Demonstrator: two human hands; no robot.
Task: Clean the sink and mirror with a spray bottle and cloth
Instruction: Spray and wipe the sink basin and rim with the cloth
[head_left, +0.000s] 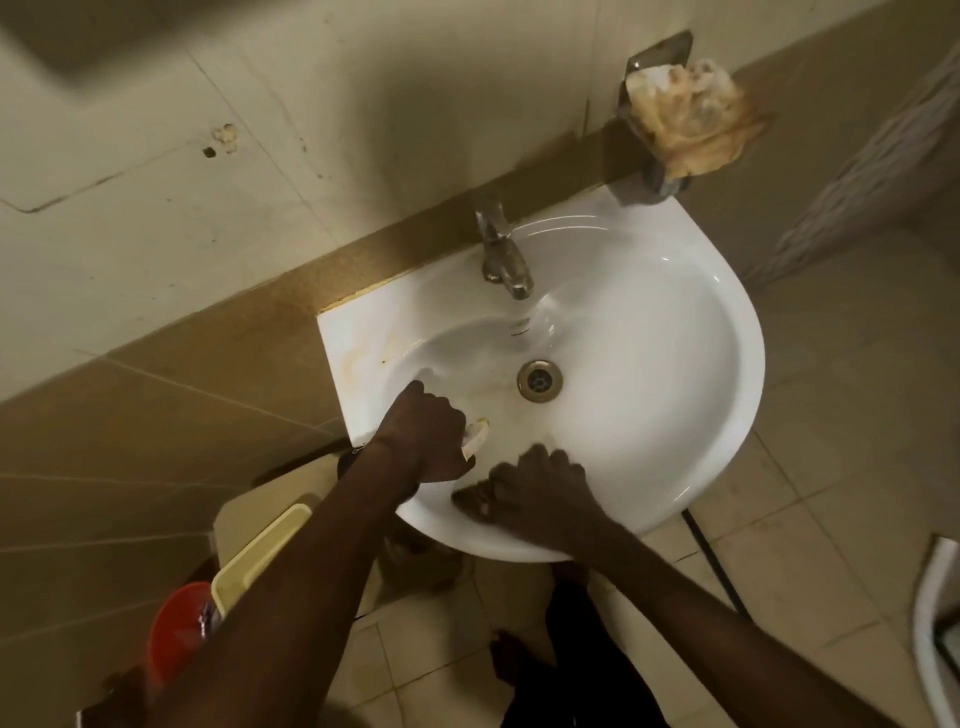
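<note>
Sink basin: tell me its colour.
White, with yellowish-brown stains on the left rim; the sink basin shows in the head view, the only one.

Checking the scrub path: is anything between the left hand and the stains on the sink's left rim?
Nothing visible. The left hand, shut on a small pale object, sits inside the sink; bare porcelain runs up to the stains.

I find no legible text, label, brand, number or sign anywhere in my view. The sink (675, 332) carries a few faint dark strokes on its inner wall just below the tap (506, 254), possibly a maker's mark, but too blurred for me to read. The pale object gripped in my left hand (426, 431) shows no readable marking.
</note>
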